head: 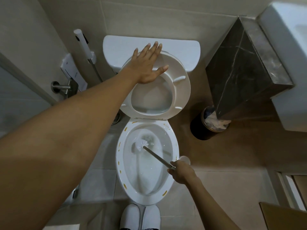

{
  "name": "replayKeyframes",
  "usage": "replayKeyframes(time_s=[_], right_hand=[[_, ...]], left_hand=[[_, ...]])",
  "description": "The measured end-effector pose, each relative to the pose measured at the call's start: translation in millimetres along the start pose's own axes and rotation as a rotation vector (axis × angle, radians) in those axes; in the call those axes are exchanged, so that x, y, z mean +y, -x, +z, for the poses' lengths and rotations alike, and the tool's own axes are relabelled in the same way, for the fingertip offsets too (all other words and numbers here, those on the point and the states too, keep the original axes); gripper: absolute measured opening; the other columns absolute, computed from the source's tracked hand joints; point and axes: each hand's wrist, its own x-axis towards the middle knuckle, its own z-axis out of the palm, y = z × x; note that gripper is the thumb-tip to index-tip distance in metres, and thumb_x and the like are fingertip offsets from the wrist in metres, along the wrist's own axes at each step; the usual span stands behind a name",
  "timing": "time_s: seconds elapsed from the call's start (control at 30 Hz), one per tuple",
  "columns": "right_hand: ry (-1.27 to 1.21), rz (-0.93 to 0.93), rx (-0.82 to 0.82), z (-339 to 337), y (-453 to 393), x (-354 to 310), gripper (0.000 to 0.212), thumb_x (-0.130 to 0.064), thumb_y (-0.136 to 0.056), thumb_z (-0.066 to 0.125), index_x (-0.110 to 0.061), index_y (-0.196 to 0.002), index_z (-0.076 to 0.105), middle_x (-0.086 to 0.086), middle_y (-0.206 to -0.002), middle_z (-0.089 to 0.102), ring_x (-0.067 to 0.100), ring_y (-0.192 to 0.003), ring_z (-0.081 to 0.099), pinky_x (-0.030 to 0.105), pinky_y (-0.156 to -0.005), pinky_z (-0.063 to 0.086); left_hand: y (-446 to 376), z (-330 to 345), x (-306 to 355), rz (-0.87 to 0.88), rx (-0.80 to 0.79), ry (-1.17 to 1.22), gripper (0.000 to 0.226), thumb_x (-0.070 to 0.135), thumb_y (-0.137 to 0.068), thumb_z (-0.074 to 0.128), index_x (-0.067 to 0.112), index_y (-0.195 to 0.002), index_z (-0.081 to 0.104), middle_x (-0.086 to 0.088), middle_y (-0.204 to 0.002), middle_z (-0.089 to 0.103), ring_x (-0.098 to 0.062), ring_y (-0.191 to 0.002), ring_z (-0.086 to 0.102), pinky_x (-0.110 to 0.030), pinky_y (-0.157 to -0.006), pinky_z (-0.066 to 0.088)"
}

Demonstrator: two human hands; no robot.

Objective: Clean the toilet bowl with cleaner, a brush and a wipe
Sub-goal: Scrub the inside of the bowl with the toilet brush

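Mid-scrub: right hand (180,171) grips the metal-handled white brush (141,145) in the white porcelain bowl (172,138); left hand (147,63), fingers spread, steadies the raised seat (182,83) (yellow cleaner dabs remain; wiping undone).

White toilet brush (141,145) slants into open toilet bowl (122,177), rim yellow-spotted.

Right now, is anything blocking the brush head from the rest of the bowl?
Nothing visible. The seat is raised, held back by the left hand; the right hand grips the brush, whose head is already inside the open bowl.
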Motion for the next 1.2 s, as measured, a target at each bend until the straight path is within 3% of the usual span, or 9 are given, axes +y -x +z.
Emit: replayKeyframes(time_s=[0.23, 0.33, 0.47, 0.63, 0.83, 1.0, 1.2], right_hand=[[-0.031, 0.001, 0.079, -18.3, 18.7, 2.7, 0.033, -0.032, -0.097, 0.052, -0.007, -0.117, 0.054, 0.009, -0.120, 0.060, 0.026, -0.110, 0.059, 0.039, -0.093, 0.050], [0.021, 0.002, 0.072, -21.8, 24.2, 2.8, 0.033, -0.035, -0.097, 0.049, -0.008, -0.113, 0.059, 0.008, -0.110, 0.061, 0.025, -0.104, 0.061, 0.033, -0.082, 0.050], [0.008, -0.024, 0.079, -25.7, 33.2, 3.2, 0.035, -0.036, -0.098, 0.047, -0.007, -0.107, 0.063, 0.001, -0.091, 0.050, 0.022, -0.087, 0.056, 0.030, -0.070, 0.043], [-0.127, -0.039, 0.085, -24.0, 37.3, 5.5, 0.031, -0.033, -0.097, 0.048, -0.008, -0.104, 0.066, 0.001, -0.090, 0.053, 0.026, -0.093, 0.060, 0.036, -0.079, 0.049], [-0.172, -0.048, 0.100, -17.8, 36.7, 2.1, 0.027, -0.028, -0.097, 0.050, -0.011, -0.110, 0.066, 0.007, -0.098, 0.061, 0.022, -0.086, 0.057, 0.027, -0.070, 0.043], [-0.159, -0.009, 0.116, -5.1, 32.8, -6.6, 0.019, -0.028, -0.094, 0.052, -0.018, -0.089, 0.067, -0.004, -0.067, 0.055, 0.017, -0.066, 0.055, 0.017, -0.052, 0.035], [-0.186, 0.083, 0.092, 9.0, 37.1, -29.5, 0.018, -0.030, -0.092, 0.052, -0.026, -0.098, 0.070, 0.001, -0.083, 0.070, 0.017, -0.078, 0.064, 0.023, -0.064, 0.046]], left_hand=[[35.4, -4.9, -5.8, -0.063, 0.020, 0.052, 0.077, 0.062, -0.094, 0.021, 0.018, -0.151, -0.008, -0.002, -0.159, -0.011, -0.020, -0.146, -0.008, -0.048, -0.116, -0.005], [62.6, -3.8, -11.2, -0.112, 0.003, 0.049, 0.078, 0.062, -0.094, 0.019, 0.017, -0.151, -0.008, -0.003, -0.159, -0.012, -0.019, -0.146, -0.009, -0.048, -0.117, -0.004], [98.1, 3.4, -23.7, -0.186, -0.009, 0.067, 0.080, 0.063, -0.093, 0.018, 0.016, -0.151, -0.009, -0.003, -0.159, -0.012, -0.018, -0.146, -0.009, -0.047, -0.116, -0.005], [129.0, 25.3, -44.1, -0.253, -0.019, 0.091, 0.080, 0.063, -0.092, 0.020, 0.018, -0.152, -0.007, 0.000, -0.159, -0.010, -0.016, -0.146, -0.007, -0.046, -0.116, -0.005], [142.2, 53.0, -70.9, -0.301, -0.046, 0.126, 0.082, 0.064, -0.090, 0.022, 0.017, -0.152, -0.002, -0.002, -0.160, -0.004, -0.018, -0.146, -0.004, -0.047, -0.116, -0.003], [141.9, 82.4, -107.3, -0.319, -0.122, 0.161, 0.080, 0.062, -0.092, 0.024, 0.015, -0.153, 0.003, -0.003, -0.160, -0.001, -0.019, -0.147, -0.002, -0.042, -0.117, -0.001], [113.5, 100.7, -178.2, -0.294, -0.173, 0.109, 0.071, 0.051, -0.098, 0.029, 0.010, -0.152, 0.007, -0.008, -0.160, 0.003, -0.023, -0.147, 0.002, -0.044, -0.117, 0.003]])
